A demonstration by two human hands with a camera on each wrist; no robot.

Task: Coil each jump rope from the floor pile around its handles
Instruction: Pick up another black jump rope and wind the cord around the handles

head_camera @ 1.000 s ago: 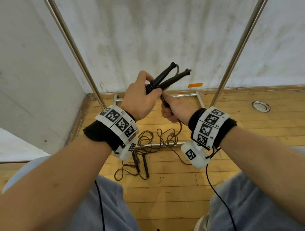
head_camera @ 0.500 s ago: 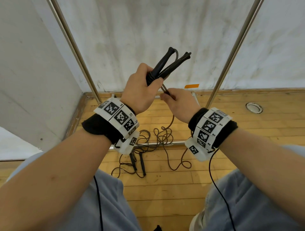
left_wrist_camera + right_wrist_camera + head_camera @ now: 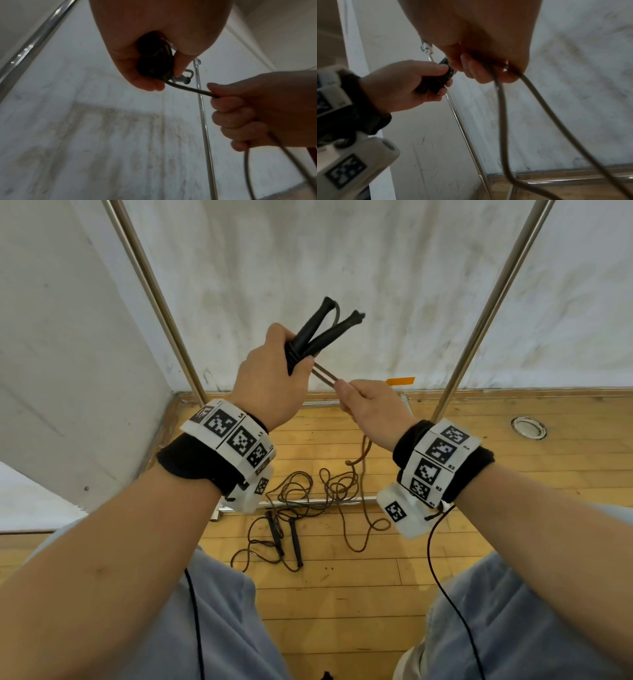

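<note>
My left hand [image 3: 270,374] grips two black jump rope handles [image 3: 323,332] held together at chest height, their tips splayed up and to the right; rope turns lie around them by my thumb. In the left wrist view the handle ends [image 3: 154,63] show inside my curled fingers. My right hand [image 3: 371,410] grips the doubled rope [image 3: 325,374] just below and right of the left hand, pulled taut. The slack rope [image 3: 503,121] hangs from the right fist down to the floor. A second jump rope [image 3: 287,537] with black handles lies tangled on the wooden floor below.
Two slanted metal poles [image 3: 161,299] [image 3: 493,299] and a metal floor frame [image 3: 308,503] stand before a white wall. A round floor fitting [image 3: 528,426] sits at right. My knees in grey trousers [image 3: 212,611] fill the bottom edge.
Both hands have risen. The right hand came from under the handles to the right of the left hand, drawing the rope taut and lifting more slack off the floor.
</note>
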